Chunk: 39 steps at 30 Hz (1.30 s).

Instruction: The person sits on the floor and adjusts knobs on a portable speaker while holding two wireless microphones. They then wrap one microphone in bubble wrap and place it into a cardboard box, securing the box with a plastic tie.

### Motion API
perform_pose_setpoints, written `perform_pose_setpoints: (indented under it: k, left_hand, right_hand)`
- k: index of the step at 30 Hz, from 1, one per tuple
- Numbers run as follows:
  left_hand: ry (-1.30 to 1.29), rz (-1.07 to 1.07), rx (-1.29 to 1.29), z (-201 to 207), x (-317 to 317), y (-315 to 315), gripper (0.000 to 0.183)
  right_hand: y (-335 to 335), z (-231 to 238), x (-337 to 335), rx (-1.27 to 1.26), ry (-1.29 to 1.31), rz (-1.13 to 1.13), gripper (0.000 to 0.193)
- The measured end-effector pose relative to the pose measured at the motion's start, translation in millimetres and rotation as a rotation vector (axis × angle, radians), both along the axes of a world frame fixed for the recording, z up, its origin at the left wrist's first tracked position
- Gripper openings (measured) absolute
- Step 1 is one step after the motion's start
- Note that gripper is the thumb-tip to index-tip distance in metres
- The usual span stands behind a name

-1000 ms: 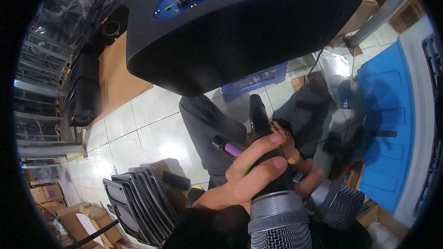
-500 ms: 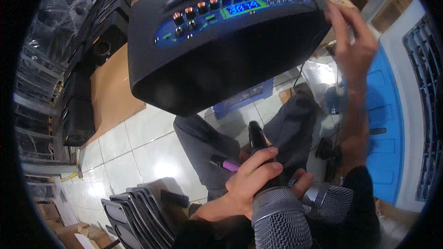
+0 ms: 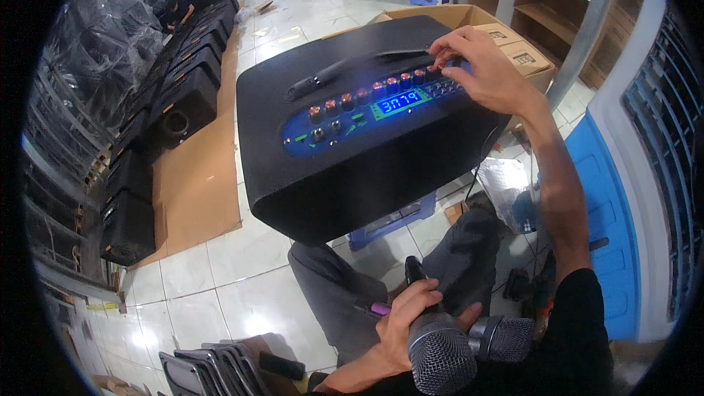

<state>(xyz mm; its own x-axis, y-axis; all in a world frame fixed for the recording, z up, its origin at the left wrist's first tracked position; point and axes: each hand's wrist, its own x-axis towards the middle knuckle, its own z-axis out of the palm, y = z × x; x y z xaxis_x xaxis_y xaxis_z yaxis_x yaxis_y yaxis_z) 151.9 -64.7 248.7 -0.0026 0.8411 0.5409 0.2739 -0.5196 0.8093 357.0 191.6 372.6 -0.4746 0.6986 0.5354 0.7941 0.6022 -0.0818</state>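
A black portable speaker (image 3: 367,198) stands before me, its top panel glowing blue around a lit display (image 3: 400,101) and a row of copper-topped knobs (image 3: 347,101). My right hand (image 3: 488,70) reaches to the right end of that row, thumb and fingers pinched around a knob, which they mostly hide. Low in the view, my left hand (image 3: 411,319) is wrapped round a microphone (image 3: 442,356) with a grey mesh head. A second microphone (image 3: 510,339) lies beside it, seemingly in the same hand. A bit of purple shows on a handle (image 3: 380,309) there.
Under the speaker is a blue plastic stool (image 3: 392,224). Black speakers (image 3: 180,114) line the left side beside flattened cardboard (image 3: 194,191). Folded chairs (image 3: 213,370) are at the lower left. An open carton (image 3: 543,77) sits behind the speaker, and a blue panel (image 3: 605,249) stands at right.
My right hand has moved from the speaker's right edge up onto the knob row. The view has shifted, so the speaker appears lower and more of the room shows. My left hand keeps its hold.
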Motion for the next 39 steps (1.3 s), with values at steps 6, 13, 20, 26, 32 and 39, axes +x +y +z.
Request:
perform_pose_setpoints:
  k: [6, 13, 20, 26, 32, 39]
  left_hand:
    - [-0.114, 0.047, -0.068, 4.1, -1.0, 2.0, 0.058]
    - [-0.058, 0.085, -0.182, 18.7, -2.8, 1.2, 0.059]
    - [-0.127, 0.178, -0.095, 47.9, -1.7, 1.5, 0.061]
    - [-0.178, 0.272, -0.002, 56.6, 10.5, 9.9, 0.060]
    - [-0.147, 0.265, 0.083, 52.9, 15.7, 21.7, 0.059]
    - [-0.257, 0.255, 0.078, 50.1, 23.8, 24.1, 0.056]
  right_hand:
    - [3.5, -9.6, 0.6, 0.015, 0.051, -0.027, 0.027]
    - [5.1, -11.8, 5.9, 0.102, 0.046, 0.059, 0.028]
    - [32.8, -19.3, 62.6, 0.141, 0.568, -0.157, 0.032]
    - [63.0, -40.9, 94.9, -0.144, 0.349, -0.431, 0.050]
    - [55.7, -38.5, 87.7, -0.179, 0.364, -0.384, 0.049]
    - [51.4, -37.7, 81.2, -0.188, 0.392, -0.402, 0.050]
